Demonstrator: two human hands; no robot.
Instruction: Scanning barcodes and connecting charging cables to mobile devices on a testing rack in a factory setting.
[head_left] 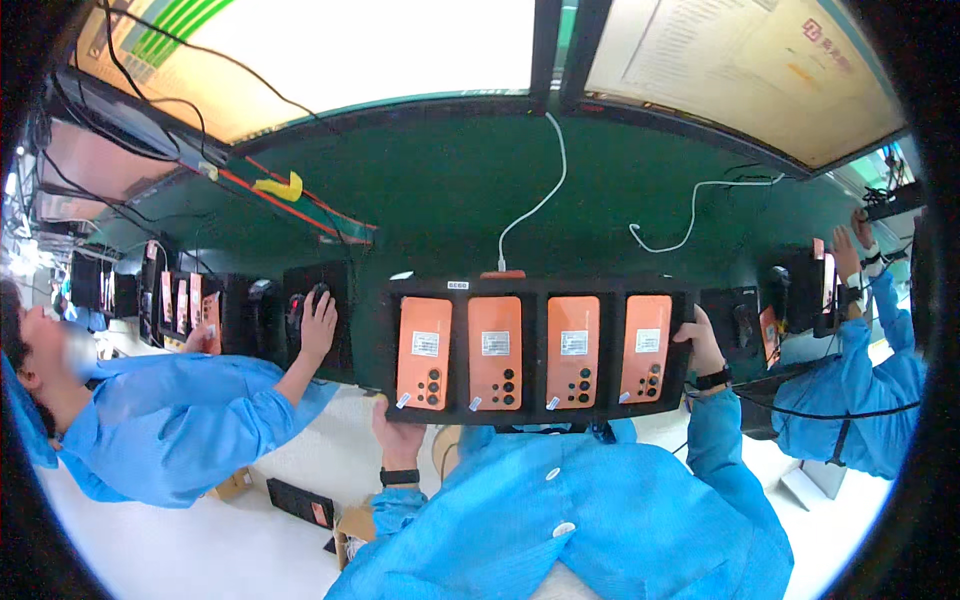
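Note:
A black tray (535,350) spans the space in front of me, with several orange smartphones lying in its slots in a row. Each phone, such as the leftmost smartphone (423,385), is back up, with a white label and dark camera lenses. My left hand (398,432) holds the tray by its near left corner. At the right edge, my right hand (703,345) grips it with the thumb over the rim; its other fingers are partly hidden. Behind the tray, a white cable (562,160) runs to an orange piece (502,274), mostly hidden by the tray.
Two large monitors stand beyond the green bench (430,200). Another white cable (690,225) lies at the right. At the left, a co-worker's hand (318,325) rests on a mouse, near more phones in trays. Another co-worker in blue (850,400) sits at the right.

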